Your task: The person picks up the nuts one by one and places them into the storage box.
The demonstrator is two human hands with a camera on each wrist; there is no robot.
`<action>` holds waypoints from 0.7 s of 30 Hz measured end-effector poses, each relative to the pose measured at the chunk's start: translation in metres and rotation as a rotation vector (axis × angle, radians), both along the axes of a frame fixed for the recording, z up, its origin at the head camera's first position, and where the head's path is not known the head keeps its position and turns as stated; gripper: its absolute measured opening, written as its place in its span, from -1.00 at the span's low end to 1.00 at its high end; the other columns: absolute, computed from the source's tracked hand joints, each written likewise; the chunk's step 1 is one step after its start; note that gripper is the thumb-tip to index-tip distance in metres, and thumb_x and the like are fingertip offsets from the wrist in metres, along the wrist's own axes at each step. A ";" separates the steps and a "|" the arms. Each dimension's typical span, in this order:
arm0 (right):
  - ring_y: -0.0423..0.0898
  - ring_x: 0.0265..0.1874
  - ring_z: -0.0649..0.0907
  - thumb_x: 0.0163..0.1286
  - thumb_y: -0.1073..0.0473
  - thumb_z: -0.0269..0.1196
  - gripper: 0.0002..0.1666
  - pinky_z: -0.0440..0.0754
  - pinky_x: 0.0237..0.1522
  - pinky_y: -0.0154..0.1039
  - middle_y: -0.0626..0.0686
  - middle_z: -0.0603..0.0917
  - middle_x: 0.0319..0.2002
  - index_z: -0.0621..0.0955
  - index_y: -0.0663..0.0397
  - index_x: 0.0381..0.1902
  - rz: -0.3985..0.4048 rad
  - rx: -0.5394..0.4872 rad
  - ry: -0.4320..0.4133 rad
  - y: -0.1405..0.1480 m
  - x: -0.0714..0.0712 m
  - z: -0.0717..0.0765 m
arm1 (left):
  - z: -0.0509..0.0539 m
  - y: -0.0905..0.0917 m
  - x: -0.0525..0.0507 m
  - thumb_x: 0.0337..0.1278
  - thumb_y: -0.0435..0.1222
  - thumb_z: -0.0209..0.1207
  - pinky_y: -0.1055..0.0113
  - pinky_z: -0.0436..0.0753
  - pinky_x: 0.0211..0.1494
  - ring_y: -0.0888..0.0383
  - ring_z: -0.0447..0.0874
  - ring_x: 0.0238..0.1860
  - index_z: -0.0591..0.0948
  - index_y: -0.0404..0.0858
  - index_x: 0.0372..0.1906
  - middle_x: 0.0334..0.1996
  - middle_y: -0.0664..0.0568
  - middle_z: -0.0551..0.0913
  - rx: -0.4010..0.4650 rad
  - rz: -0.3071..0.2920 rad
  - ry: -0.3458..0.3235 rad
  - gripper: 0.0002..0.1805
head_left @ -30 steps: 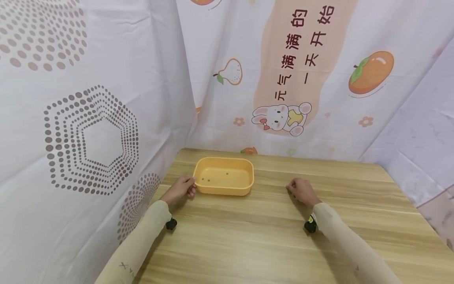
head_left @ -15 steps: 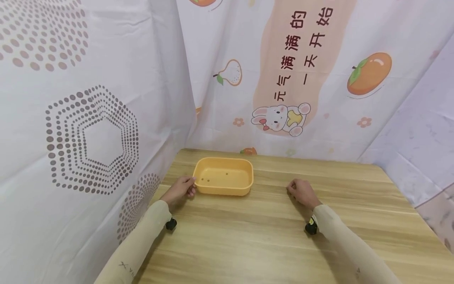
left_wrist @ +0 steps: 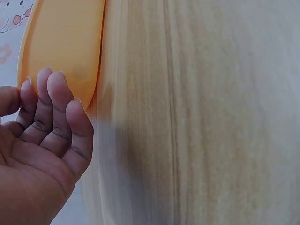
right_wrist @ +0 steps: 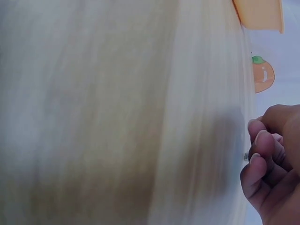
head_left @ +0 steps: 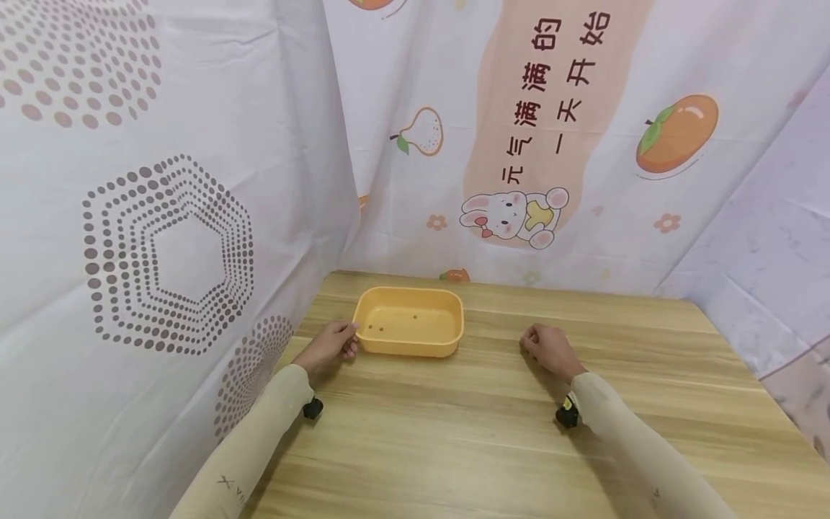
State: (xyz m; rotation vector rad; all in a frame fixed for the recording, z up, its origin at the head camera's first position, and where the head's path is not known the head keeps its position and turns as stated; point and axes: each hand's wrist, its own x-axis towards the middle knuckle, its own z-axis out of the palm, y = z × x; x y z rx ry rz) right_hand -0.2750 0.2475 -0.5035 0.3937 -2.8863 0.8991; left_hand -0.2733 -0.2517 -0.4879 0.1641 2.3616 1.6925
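A yellow rectangular plastic basket (head_left: 410, 348) with rounded corners stands on the wooden table toward the back. Its floor shows a few small dark round spots, whether holes or tiny items I cannot tell. At its left end, my left hand (head_left: 328, 346) pinches the rim between thumb and index finger; the other fingers curve loosely outside, as the left wrist view shows. To the right of the basket and apart from it, my right hand (head_left: 551, 351) rests on the table with fingers curled. A tiny greyish thing (right_wrist: 246, 157) shows beside its fingertips; whether they hold it is unclear.
The wood-grain table (head_left: 441, 425) reaches back to a printed white curtain (head_left: 415, 194) with fruit and a rabbit. Another dotted curtain (head_left: 188, 259) closes the left side. A dark wrist camera sits under each cuff.
My right hand has shifted very slightly left. The left hand and the basket stay in place.
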 end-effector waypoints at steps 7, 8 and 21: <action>-0.15 -0.55 0.61 0.50 0.29 0.16 -0.84 0.60 -0.51 -0.22 0.04 0.71 -0.41 0.66 0.21 -0.24 0.003 -0.028 0.008 -0.006 -0.003 0.001 | 0.002 0.000 -0.001 0.67 -0.17 -0.06 0.33 0.65 -0.32 0.11 0.56 -0.41 0.54 -0.42 -0.21 -0.41 -0.08 0.61 -0.003 0.004 0.008 -0.61; -0.16 -0.56 0.61 0.50 0.28 0.16 -0.84 0.59 -0.52 -0.24 0.03 0.71 -0.41 0.66 0.21 -0.23 0.005 -0.026 0.006 -0.007 -0.003 0.001 | 0.001 0.000 -0.001 0.67 -0.17 -0.06 0.33 0.65 -0.32 0.12 0.56 -0.42 0.54 -0.42 -0.21 -0.41 -0.07 0.61 -0.002 0.005 0.006 -0.61; -0.19 -0.61 0.55 0.50 0.25 0.22 -0.86 0.53 -0.54 -0.28 -0.04 0.67 -0.51 0.67 0.20 -0.24 0.039 -0.021 0.060 -0.022 -0.004 0.007 | 0.000 0.001 0.000 0.68 -0.19 -0.07 0.33 0.65 -0.34 0.12 0.56 -0.44 0.53 -0.42 -0.23 -0.43 -0.06 0.60 0.003 0.006 -0.001 -0.62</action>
